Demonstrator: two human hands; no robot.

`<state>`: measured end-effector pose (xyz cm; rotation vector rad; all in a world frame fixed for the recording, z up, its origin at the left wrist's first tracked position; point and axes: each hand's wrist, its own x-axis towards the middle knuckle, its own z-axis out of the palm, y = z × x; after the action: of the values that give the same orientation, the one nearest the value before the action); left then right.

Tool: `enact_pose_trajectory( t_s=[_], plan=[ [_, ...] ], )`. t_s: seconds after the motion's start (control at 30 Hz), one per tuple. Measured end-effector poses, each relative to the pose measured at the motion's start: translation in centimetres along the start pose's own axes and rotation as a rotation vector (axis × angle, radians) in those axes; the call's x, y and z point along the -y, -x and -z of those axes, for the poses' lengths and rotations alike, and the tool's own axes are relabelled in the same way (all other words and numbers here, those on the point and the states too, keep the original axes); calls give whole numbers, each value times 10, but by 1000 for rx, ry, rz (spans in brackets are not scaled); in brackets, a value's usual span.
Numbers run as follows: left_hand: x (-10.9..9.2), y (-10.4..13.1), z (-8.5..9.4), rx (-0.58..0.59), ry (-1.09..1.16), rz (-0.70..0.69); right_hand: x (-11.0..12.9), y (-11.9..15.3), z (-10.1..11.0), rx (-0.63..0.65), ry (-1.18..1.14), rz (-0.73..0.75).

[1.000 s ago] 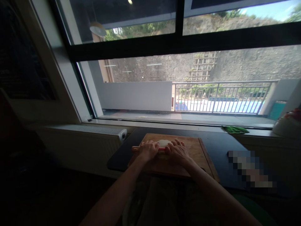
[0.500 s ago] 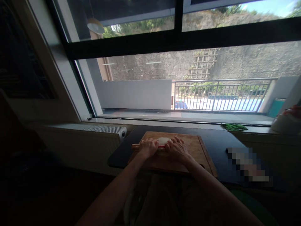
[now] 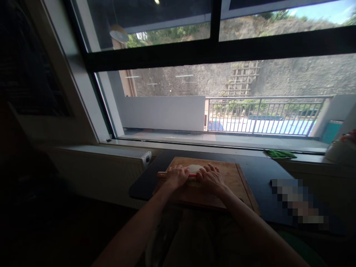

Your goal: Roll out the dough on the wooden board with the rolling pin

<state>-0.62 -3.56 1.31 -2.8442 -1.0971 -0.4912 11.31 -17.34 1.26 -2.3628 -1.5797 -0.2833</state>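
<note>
A rolling pin (image 3: 162, 175) lies crosswise over a flat piece of pale dough (image 3: 196, 169) on a wooden cutting board (image 3: 230, 180). My left hand (image 3: 178, 175) is closed over the left part of the pin, whose wooden end sticks out beyond it. On the right part, my right hand (image 3: 210, 177) presses down with bent fingers and hides that end. Between the hands shows a short red and white stretch of the pin. Dough is visible both beyond the pin and on its near side.
The board sits on a dark table (image 3: 258, 172) below a large window. A blurred-out flat object (image 3: 297, 202) lies at the table's right. On the sill are a green cloth (image 3: 280, 154) and a white container (image 3: 340, 151). A radiator (image 3: 130, 157) stands left.
The whole view has shifted slightly, so everything sits a little lower and further right. Both hands stay on the rolling pin, and more dough shows on its near side.
</note>
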Motion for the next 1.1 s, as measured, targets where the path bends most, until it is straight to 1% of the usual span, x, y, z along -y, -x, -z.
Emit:
enact_pose_trajectory(
  t_s=[0.1, 0.27, 0.57, 0.83, 0.97, 1.1],
  plan=[
    [0, 2, 3, 16, 18, -3, 1, -1, 1, 16, 16, -2],
    [0, 4, 4, -13, 21, -25, 3, -1, 3, 43, 29, -12],
    [2, 2, 0, -38, 7, -46, 0, -2, -1, 22, 12, 0],
    [3, 8, 4, -36, 15, -54, 0, 1, 1, -26, 11, 45],
    [0, 9, 10, -34, 17, -13, -1, 1, 1, -29, 11, 79],
    [-1, 18, 16, 32, 27, 44, 2, 5, 1, -51, 11, 95]
  ],
)
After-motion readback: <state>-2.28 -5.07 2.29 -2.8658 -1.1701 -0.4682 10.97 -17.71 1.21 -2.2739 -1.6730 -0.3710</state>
